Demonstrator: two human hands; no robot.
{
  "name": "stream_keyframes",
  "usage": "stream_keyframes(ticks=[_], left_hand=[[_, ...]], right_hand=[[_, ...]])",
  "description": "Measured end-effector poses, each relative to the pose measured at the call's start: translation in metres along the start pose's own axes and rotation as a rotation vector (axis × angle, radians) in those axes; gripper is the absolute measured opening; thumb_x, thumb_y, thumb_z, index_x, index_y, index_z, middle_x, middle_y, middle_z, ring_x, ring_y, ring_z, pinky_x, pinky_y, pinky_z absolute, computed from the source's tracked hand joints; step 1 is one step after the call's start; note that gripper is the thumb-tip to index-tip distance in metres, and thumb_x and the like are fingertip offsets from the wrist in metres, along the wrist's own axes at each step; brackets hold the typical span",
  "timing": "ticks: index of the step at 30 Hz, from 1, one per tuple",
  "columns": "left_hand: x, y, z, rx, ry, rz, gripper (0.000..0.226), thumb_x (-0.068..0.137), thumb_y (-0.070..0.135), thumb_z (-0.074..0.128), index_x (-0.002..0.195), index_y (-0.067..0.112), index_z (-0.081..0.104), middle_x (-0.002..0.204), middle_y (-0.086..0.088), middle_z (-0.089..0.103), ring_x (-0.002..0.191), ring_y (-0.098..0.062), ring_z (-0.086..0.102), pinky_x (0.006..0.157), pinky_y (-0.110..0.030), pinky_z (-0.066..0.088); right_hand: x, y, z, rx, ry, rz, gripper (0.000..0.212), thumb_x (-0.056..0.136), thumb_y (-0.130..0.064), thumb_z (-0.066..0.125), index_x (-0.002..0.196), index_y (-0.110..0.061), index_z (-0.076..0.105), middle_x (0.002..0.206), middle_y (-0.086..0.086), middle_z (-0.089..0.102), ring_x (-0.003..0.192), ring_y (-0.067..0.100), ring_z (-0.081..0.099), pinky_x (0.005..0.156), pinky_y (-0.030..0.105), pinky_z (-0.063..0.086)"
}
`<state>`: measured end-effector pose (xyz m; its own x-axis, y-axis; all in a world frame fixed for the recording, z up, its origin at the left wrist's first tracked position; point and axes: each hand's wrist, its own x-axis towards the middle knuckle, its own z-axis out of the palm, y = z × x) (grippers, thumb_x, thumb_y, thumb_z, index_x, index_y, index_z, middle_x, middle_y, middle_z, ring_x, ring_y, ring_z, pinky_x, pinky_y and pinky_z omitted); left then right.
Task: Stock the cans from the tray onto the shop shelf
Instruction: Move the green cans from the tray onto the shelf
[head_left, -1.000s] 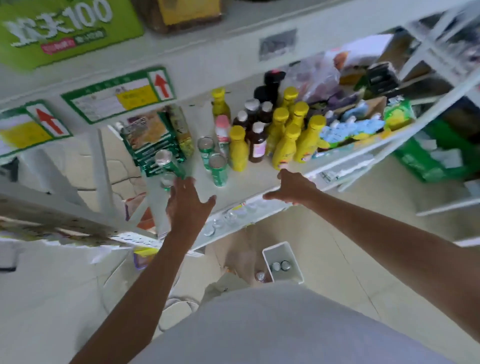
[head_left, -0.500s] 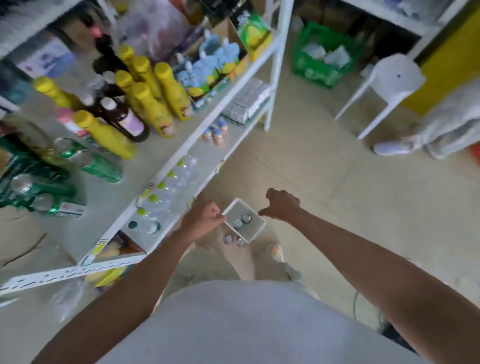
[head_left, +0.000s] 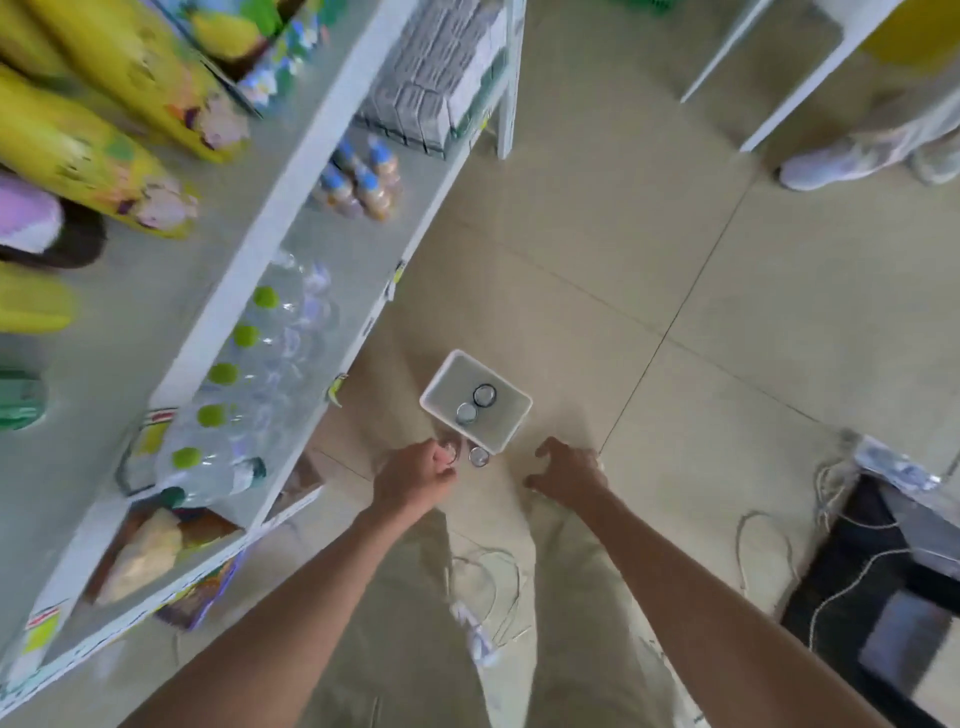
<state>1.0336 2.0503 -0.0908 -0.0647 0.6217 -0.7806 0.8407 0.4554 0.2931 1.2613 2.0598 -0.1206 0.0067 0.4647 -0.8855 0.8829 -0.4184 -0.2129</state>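
A small white tray (head_left: 511, 422) stands on the tiled floor below me with two cans (head_left: 484, 395) upright inside it. Two more cans stand on the floor just outside its near edge. My left hand (head_left: 413, 480) has its fingers curled around the left one of these (head_left: 450, 451); the other floor can (head_left: 478, 456) stands free beside it. My right hand (head_left: 567, 470) hovers right of the tray's near corner, fingers spread, holding nothing. The white shop shelf (head_left: 291, 208) runs along my left, with a green can (head_left: 18, 400) lying blurred at its far left.
Yellow bottles (head_left: 88, 150) fill the upper shelf. The lower shelf holds green-capped water bottles (head_left: 244, 338) and small blue-capped bottles (head_left: 363, 176). Another person's shoe (head_left: 831, 163) and a white stool leg (head_left: 810, 78) are at top right. Loose cables (head_left: 763, 551) and a dark box (head_left: 878, 587) lie right.
My view has swung from the shelf down to the floor. Both hands have dropped from the shelf edge to the tray, and my left hand has closed around a can beside it.
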Motion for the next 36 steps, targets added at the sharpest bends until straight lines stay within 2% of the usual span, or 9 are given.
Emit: stream_keyframes(ticks=[3, 7, 12, 18, 22, 25, 28, 32, 36], left_hand=[[0.07, -0.027, 0.039, 0.034, -0.001, -0.034, 0.026, 0.085, 0.03, 0.062, 0.106, 0.015, 0.064, 0.105, -0.003, 0.072, 0.097, -0.024, 0.069, 0.088, -0.037, 0.052], [0.17, -0.063, 0.092, 0.1, 0.045, -0.011, 0.031, 0.085, 0.037, 0.063, 0.109, 0.018, 0.06, 0.098, -0.001, 0.063, 0.093, -0.026, 0.066, 0.073, -0.035, 0.05], [0.281, -0.096, 0.154, 0.296, 0.076, 0.06, 0.047, 0.085, 0.041, 0.063, 0.123, 0.017, 0.048, 0.112, -0.005, 0.059, 0.096, -0.032, 0.066, 0.075, -0.041, 0.054], [0.362, -0.109, 0.221, 0.395, 0.071, 0.146, 0.069, 0.079, 0.05, 0.071, 0.13, 0.014, 0.044, 0.114, -0.009, 0.061, 0.092, -0.033, 0.068, 0.067, -0.036, 0.047], [0.384, -0.107, 0.242, 0.375, 0.09, 0.115, 0.067, 0.076, 0.05, 0.075, 0.128, 0.018, 0.049, 0.106, -0.009, 0.065, 0.093, -0.031, 0.068, 0.073, -0.035, 0.051], [0.386, -0.108, 0.255, 0.404, 0.158, 0.123, 0.055, 0.077, 0.042, 0.075, 0.121, 0.019, 0.053, 0.1, -0.007, 0.065, 0.087, -0.03, 0.07, 0.065, -0.033, 0.044], [0.383, -0.11, 0.256, 0.446, 0.191, 0.149, 0.043, 0.075, 0.034, 0.074, 0.112, 0.019, 0.058, 0.09, -0.005, 0.066, 0.076, -0.028, 0.07, 0.057, -0.03, 0.036], [0.368, -0.107, 0.249, 0.469, 0.204, 0.123, 0.036, 0.069, 0.029, 0.075, 0.101, 0.02, 0.06, 0.081, -0.002, 0.063, 0.066, -0.027, 0.067, 0.052, -0.028, 0.027], [0.323, -0.101, 0.231, 0.366, 0.261, 0.048, 0.041, 0.068, 0.035, 0.076, 0.105, 0.024, 0.063, 0.081, -0.001, 0.061, 0.066, -0.025, 0.066, 0.051, -0.027, 0.032]], right_hand=[[0.073, -0.002, 0.038, 0.03, -0.023, -0.037, 0.052, 0.08, -0.035, 0.073, 0.127, -0.023, 0.055, 0.106, 0.005, 0.069, 0.094, 0.022, 0.065, 0.071, 0.027, 0.04], [0.176, -0.007, 0.081, -0.158, 0.025, -0.175, 0.056, 0.082, -0.032, 0.069, 0.132, -0.021, 0.048, 0.118, 0.009, 0.062, 0.106, 0.031, 0.065, 0.086, 0.038, 0.053], [0.298, -0.012, 0.118, -0.447, 0.156, -0.321, 0.063, 0.081, -0.018, 0.069, 0.138, -0.023, 0.041, 0.129, 0.005, 0.047, 0.101, 0.032, 0.066, 0.069, 0.037, 0.046], [0.396, 0.002, 0.147, -0.592, 0.168, -0.39, 0.064, 0.081, -0.011, 0.067, 0.137, -0.028, 0.04, 0.135, 0.001, 0.044, 0.098, 0.033, 0.068, 0.074, 0.043, 0.056], [0.426, 0.007, 0.166, -0.527, 0.171, -0.373, 0.073, 0.077, -0.019, 0.075, 0.139, -0.034, 0.039, 0.138, 0.001, 0.047, 0.097, 0.034, 0.068, 0.065, 0.037, 0.045], [0.44, 0.005, 0.177, -0.546, 0.188, -0.393, 0.078, 0.075, -0.024, 0.079, 0.141, -0.034, 0.039, 0.136, 0.004, 0.048, 0.097, 0.036, 0.067, 0.068, 0.039, 0.049], [0.441, 0.001, 0.178, -0.599, 0.228, -0.405, 0.069, 0.074, -0.024, 0.081, 0.133, -0.026, 0.045, 0.126, 0.01, 0.051, 0.09, 0.036, 0.068, 0.059, 0.037, 0.04], [0.422, -0.003, 0.17, -0.662, 0.233, -0.416, 0.063, 0.077, -0.028, 0.08, 0.129, -0.02, 0.045, 0.12, 0.011, 0.052, 0.088, 0.033, 0.068, 0.06, 0.036, 0.039], [0.381, -0.012, 0.139, -0.592, 0.259, -0.409, 0.06, 0.077, -0.028, 0.077, 0.128, -0.019, 0.048, 0.114, 0.012, 0.054, 0.088, 0.038, 0.067, 0.062, 0.037, 0.041]])
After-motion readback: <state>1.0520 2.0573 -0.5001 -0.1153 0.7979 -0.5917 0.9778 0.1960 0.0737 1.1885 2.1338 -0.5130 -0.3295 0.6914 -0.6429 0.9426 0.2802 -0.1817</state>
